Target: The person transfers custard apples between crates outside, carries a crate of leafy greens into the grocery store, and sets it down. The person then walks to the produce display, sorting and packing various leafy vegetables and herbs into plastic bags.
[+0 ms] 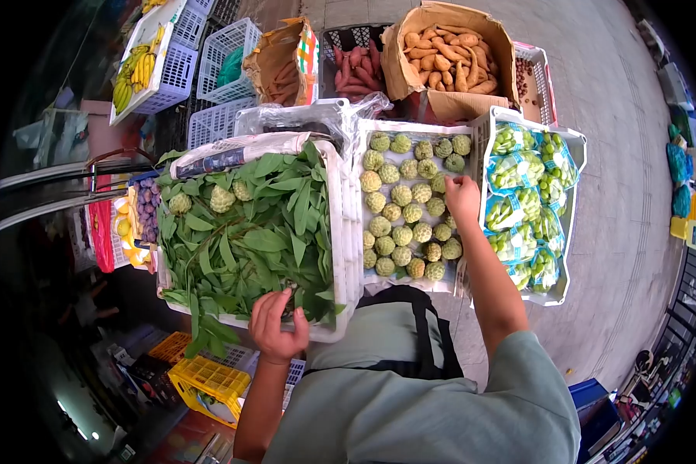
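My right hand (463, 199) reaches over a tray (370, 288) of green, knobbly sugar apples (401, 194). Its fingers are curled and closed at the edge of one sugar apple (439, 183) near the tray's right side, partly covering that fruit. Lower left, my left hand (277, 323) rests at the front of a white crate (349, 232) heaped with leafy green branches (243, 232). Its fingers and thumb are apart, touching the leaves, and I see no fruit in it. Several sugar apples (223, 199) lie on the leaves at the back of that crate.
On the right stands a white crate (571, 232) of bagged green fruit (518, 170). Behind are a cardboard box (398, 62) of tan sweet potatoes and a black crate with red ones (357, 71). Bananas (138, 73) are at back left, a yellow crate (201, 379) at lower left.
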A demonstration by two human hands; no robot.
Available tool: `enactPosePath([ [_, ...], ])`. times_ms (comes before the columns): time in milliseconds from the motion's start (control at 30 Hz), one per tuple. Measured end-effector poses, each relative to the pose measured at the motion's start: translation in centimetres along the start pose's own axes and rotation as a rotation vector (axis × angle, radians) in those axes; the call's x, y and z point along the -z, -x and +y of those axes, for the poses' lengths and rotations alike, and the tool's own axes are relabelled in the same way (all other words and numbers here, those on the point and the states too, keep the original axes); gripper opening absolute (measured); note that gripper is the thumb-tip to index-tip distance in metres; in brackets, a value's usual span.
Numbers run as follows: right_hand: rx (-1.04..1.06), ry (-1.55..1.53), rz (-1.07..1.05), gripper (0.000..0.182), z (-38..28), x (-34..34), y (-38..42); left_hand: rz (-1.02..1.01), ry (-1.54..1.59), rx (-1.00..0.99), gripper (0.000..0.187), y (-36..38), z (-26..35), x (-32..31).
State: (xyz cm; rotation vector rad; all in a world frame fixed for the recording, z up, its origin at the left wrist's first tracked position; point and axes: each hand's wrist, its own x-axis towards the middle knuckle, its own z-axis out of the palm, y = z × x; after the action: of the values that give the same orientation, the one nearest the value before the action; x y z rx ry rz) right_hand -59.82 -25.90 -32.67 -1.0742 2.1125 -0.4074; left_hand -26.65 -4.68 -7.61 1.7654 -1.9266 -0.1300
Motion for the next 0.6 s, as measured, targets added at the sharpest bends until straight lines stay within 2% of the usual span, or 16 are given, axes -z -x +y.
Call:
enactPosePath([
  [67,0.51,0.291,0.269,0.031,1.4,-0.6,-0.9,-0.011,-0.006,-0.014,0.03,-0.5,-0.1,-0.3],
  [133,0.651,0.357,0.251,0.025,1.7,-0.4,-1.4,-0.022,-0.008,-0.034,0.027,-0.6,-0.3,-0.7],
  [200,0.669,0.662,0.304,0.028,2.6,-1.2,-1.3,-0.06,-0.006,0.023,0.019,-0.4,-1.0,-0.9],
  [233,0.668,0.658,0.311,0.028,3.8,-1.7,-1.5,0.0,0.004,-0.011,0.003,-0.6,-1.1,-1.3],
  [267,0.606,0.655,0.296,0.031,4.8,-2.2,-1.8,0.003,-0.003,-0.013,0.003,-0.5,-1.2,-1.3],
  [333,0.495,0.57,0.267,0.039,3.1,-2.0,0.1,-0.087,-0.036,-0.091,0.025,-0.3,-1.7,-0.8],
  [367,0.572,0.425,0.318,0.036,1.2,-0.9,2.0,-0.023,0.033,-0.091,0.039,-0.6,-1.6,-1.5],
  [400,0.647,0.279,0.365,0.034,-0.7,0.3,4.1,-0.03,0.037,-0.107,0.038,-0.8,-1.7,-1.7],
  [467,0.371,-0.295,-0.027,0.033,-4.8,3.1,9.1,-0.004,0.047,-0.108,0.04,-0.2,-1.5,-1.9],
  [533,0.337,-0.497,-0.226,0.037,-6.4,3.6,12.7,0.014,0.071,-0.086,0.04,0.0,-1.7,-2.1],
  [600,0.245,-0.528,-0.462,0.039,-11.2,5.6,17.3,0.009,0.058,-0.089,0.04,-0.5,-1.6,-1.9],
])
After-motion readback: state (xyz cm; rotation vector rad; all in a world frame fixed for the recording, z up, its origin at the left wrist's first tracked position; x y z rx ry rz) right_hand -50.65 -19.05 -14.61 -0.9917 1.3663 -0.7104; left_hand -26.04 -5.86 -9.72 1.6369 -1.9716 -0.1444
